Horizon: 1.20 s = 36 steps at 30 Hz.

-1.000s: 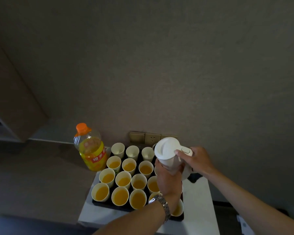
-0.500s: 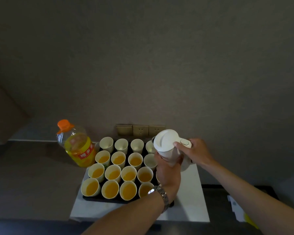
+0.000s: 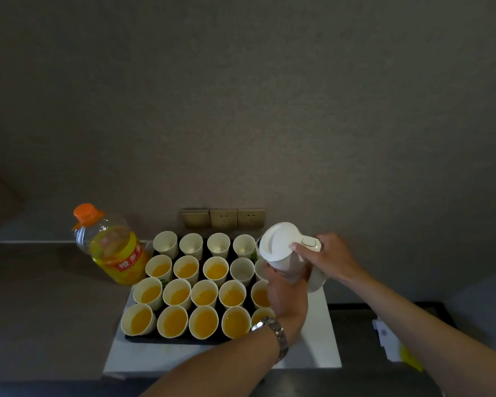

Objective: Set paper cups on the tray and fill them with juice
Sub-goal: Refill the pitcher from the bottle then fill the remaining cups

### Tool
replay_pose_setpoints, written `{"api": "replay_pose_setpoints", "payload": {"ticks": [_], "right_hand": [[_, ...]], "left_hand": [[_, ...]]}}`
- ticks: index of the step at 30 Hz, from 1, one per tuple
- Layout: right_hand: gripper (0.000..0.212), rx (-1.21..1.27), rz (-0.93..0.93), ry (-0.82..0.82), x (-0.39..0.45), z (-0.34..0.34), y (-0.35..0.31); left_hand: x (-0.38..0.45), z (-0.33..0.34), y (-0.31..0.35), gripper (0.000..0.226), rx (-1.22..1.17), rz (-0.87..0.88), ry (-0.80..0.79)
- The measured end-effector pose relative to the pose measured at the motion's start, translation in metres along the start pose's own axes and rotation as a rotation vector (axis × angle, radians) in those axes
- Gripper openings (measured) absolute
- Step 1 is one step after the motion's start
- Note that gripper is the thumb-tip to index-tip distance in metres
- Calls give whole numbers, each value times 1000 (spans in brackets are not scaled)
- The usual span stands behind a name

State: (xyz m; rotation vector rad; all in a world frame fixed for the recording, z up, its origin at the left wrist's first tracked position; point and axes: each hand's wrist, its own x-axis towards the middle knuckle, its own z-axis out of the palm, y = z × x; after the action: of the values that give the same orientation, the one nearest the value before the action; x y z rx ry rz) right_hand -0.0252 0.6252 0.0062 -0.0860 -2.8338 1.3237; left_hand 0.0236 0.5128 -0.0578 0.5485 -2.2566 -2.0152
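Here, one white table top (image 3: pixel 321 351) carries one black tray (image 3: pixel 166 339), and the tray is packed with paper cups (image 3: pixel 204 293) standing upright in four rows. Nineteen or twenty can be counted; the rightmost column is partly hidden behind the left hand, so the exact number cannot be told. The four visible cups of the back row look nearly dry, with only a pale spot at the bottom. In the second row three hold orange juice and the fourth cup (image 3: pixel 242 271) looks unfilled. The two front rows are all filled where they show. One large juice bottle (image 3: pixel 113 247) with an orange cap stands just beside the tray's back left corner, about half full. One white lidded jug (image 3: pixel 281 250) is held tilted over the tray's back right corner. The left hand (image 3: pixel 287 296), with a metal watch (image 3: pixel 275 330) at the wrist, wraps its fingers round the jug's body from below. The right hand (image 3: pixel 332 256) grips the jug's handle, its thumb lying on the lid beside the button. Three wall sockets (image 3: pixel 223 217) sit in a row behind the tray.
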Motion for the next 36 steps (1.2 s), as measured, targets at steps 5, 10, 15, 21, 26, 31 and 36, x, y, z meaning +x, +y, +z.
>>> {"api": "replay_pose_setpoints", "payload": {"ticks": [5,10,15,21,26,31,36], "right_hand": [[40,-63,-7,-45,-1,0,-2],[45,-146,-20,-44,2,3,-5],[56,-245,-79,-46,4,4,-3],[71,-314,-82,-61,7,6,2],[71,-329,-73,-57,5,5,2],[72,-337,-50,-71,4,4,1],[74,-371,-34,-73,4,6,-2]], "left_hand": [[-7,2,1,80,-27,0,-8],[-10,1,1,68,-62,-20,-29],[-14,0,3,84,-80,-66,-44],[-12,5,-8,77,-1,-151,-40],[-11,8,-12,68,17,-192,-48],[-11,9,-14,64,4,-200,-58],[-11,10,-16,68,-27,-224,-53]]}}
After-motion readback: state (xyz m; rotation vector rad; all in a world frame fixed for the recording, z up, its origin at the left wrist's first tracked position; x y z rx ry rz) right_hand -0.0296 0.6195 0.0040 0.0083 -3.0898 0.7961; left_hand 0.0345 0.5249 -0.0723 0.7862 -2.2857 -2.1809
